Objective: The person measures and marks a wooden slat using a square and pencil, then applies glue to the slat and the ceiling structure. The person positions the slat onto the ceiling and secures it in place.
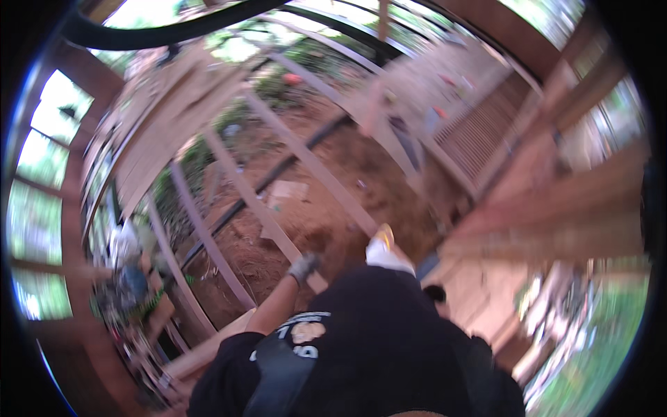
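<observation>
My left hand [303,266], in a grey glove, reaches forward from my bare forearm. It is over or against a narrow wooden joist [260,208]; whether it touches the wood I cannot tell. Motion blur smears its fingers. I cannot make out my right hand. Just ahead of my black shirt [389,326], a blurred white shape with a yellow tip [384,236] is at the near end of another joist [313,163]. What that shape is does not show clearly.
Several joists span reddish dirt [333,201], with open gaps between them. Boards [174,115] lie across the far left ones. A pale panel [445,76] and a slatted frame [486,128] are at the far right. Timber posts stand on both sides. Piled items [135,271] sit at the left.
</observation>
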Demonstrator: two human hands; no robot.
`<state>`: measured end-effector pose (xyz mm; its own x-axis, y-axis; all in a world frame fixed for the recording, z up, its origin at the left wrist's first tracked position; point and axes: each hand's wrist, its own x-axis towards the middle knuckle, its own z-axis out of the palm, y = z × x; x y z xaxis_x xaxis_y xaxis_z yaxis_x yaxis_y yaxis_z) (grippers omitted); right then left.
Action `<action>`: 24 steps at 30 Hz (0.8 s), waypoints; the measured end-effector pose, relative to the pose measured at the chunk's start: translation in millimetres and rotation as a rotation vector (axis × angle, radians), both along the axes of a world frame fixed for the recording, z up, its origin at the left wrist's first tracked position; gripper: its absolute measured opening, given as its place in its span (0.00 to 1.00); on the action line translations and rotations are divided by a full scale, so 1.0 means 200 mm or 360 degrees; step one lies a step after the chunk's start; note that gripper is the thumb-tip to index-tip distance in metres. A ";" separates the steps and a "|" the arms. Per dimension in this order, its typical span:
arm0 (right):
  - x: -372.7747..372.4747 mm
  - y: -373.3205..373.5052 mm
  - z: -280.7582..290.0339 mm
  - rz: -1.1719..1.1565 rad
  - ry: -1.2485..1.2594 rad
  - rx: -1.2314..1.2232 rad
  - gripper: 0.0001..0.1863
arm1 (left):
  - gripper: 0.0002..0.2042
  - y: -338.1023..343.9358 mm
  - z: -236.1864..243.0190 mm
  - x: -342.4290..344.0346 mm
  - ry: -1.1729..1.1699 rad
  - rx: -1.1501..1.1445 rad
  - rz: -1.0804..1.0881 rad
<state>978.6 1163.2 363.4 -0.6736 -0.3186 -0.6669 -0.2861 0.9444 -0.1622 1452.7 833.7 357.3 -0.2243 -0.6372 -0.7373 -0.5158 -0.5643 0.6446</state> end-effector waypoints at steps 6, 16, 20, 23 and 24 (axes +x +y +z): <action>-0.55 -1.10 0.11 -0.0690 -0.0705 -0.0708 0.13 | 0.13 -0.31 0.06 0.07 -0.0746 0.0244 -0.0164; -0.91 -2.75 0.60 -0.0243 -0.0080 -0.0911 0.27 | 0.20 -1.42 0.17 -0.44 0.0373 0.0235 0.0704; -0.59 -3.14 0.91 -0.0497 -0.1017 -0.1242 0.24 | 0.42 -2.02 0.71 -1.03 0.0803 0.0568 0.0563; -0.45 -3.43 1.05 -0.0419 -0.1521 -0.1523 0.26 | 0.48 -2.49 1.05 -1.45 0.1244 0.0771 0.0134; -0.46 -3.50 0.97 -0.0164 -0.1582 -0.1776 0.26 | 0.49 -2.60 1.12 -1.57 0.1357 0.0813 -0.0057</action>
<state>887.3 462.9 556.6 -0.1539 -0.9395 -0.3059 0.4295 0.2152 -0.8771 1138.8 314.0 582.1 -0.8200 -0.2704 -0.5045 -0.0154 -0.8707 0.4916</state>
